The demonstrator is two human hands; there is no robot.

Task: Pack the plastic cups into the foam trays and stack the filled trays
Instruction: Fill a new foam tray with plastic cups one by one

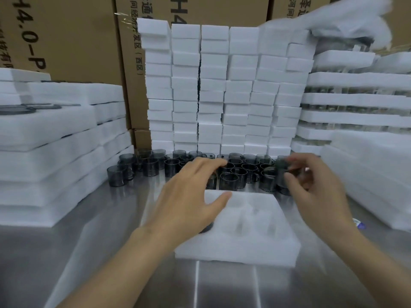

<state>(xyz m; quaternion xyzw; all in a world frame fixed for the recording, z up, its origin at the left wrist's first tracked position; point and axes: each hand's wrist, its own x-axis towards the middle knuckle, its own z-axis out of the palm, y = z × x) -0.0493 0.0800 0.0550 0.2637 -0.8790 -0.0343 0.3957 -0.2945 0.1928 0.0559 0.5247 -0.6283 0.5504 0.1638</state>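
A white foam tray (249, 238) with round pockets lies on the steel table in front of me. One dark cup edge (206, 228) shows in its left pocket under my left hand. Behind the tray stand several smoky grey plastic cups (151, 166) in a loose row. My left hand (189, 196) hovers over the tray's far left corner, fingers spread toward the cups. My right hand (315, 185) is at the right end of the row, fingers closed around a blurred grey cup (281, 172).
Tall columns of white foam blocks (213, 90) rise behind the cups. Stacks of foam trays (55, 138) stand at left, and filled trays (355, 101) at right. Cardboard boxes (73, 36) form the back wall. The steel table (100, 252) extends toward me.
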